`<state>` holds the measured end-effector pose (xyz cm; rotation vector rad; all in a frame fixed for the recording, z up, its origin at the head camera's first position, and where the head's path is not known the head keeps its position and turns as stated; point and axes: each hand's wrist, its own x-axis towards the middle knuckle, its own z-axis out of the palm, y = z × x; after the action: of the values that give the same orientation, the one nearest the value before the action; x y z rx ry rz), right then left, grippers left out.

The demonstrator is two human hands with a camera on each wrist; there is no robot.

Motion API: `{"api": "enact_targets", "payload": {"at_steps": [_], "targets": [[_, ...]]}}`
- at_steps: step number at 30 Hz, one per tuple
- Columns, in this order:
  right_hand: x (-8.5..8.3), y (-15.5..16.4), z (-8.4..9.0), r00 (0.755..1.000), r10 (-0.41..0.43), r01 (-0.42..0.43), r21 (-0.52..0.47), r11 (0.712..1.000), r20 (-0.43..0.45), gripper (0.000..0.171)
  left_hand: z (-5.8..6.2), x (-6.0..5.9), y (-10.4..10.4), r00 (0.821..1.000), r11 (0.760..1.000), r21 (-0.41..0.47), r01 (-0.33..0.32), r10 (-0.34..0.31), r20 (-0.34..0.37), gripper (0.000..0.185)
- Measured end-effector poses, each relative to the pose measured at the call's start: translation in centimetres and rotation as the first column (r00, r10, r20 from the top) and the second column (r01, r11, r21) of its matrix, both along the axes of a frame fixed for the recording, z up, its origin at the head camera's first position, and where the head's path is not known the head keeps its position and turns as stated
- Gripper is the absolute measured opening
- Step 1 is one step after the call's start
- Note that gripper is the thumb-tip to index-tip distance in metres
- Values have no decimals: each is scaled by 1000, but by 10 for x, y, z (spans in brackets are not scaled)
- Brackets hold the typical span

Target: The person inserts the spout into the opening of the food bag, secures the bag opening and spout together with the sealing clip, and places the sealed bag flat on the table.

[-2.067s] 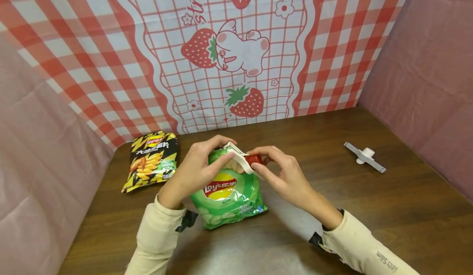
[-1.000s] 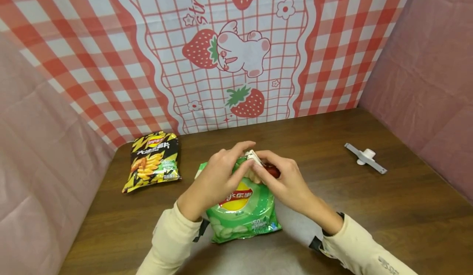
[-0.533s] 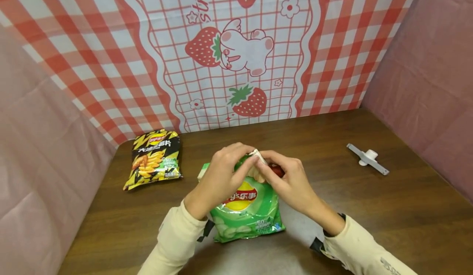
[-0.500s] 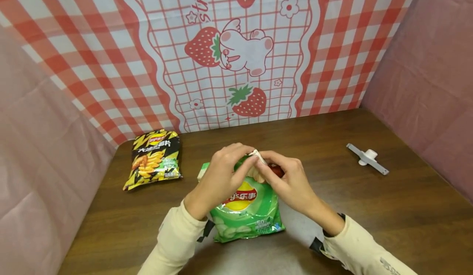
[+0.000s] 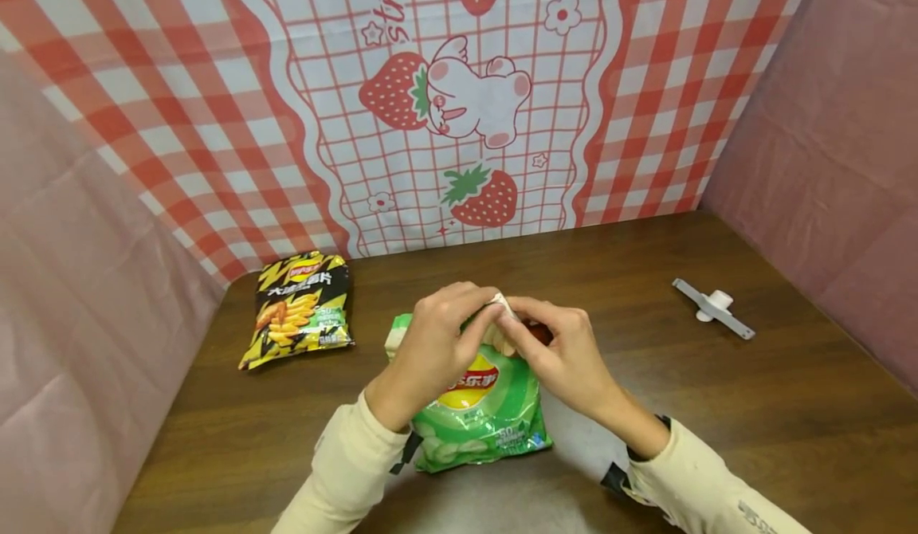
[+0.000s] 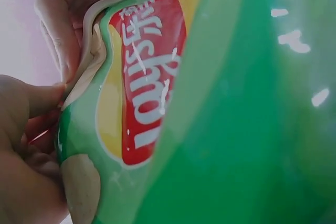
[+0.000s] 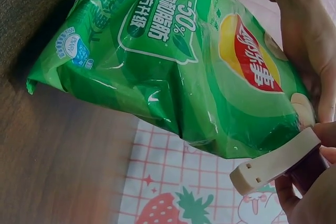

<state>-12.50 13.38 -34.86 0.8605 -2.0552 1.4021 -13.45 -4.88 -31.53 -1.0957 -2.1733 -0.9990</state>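
From the green chip bag (image 5: 476, 406) at the worktop (image 5: 645, 406) centre, bare wood lies open toward 3 and 6 o'clock. At 10 o'clock the yellow chip bag (image 5: 297, 308) blocks the way; at 2 o'clock a white clip (image 5: 713, 308) lies, probably flat. Cloth walls (image 5: 107, 279) close 9, 12 and 3 o'clock.

A yellow and black chip bag (image 5: 297, 309) lies at the left. A white clip (image 5: 713, 308) lies at the right on the brown table (image 5: 717, 406). A strawberry cloth (image 5: 459, 104) hangs behind.
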Motion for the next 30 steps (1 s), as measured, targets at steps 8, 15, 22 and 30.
{"api": "enact_targets", "payload": {"at_steps": [8,15,22,30], "targets": [[0,-1,0,999,-7,7,-5,1000,51,15,-3,3,6,982,984,-102,-145,131,-133,16],[-5,3,3,980,108,-114,30,993,170,19,2,1,-3,991,992,-51,-114,110,-74,17],[-11,11,2,930,146,-214,173,961,337,27,6,-9,-21,996,995,-61,-82,84,39,17],[-18,16,-2,935,138,-204,177,963,328,23,18,-19,-51,975,983,-148,-110,136,178,23]]}}
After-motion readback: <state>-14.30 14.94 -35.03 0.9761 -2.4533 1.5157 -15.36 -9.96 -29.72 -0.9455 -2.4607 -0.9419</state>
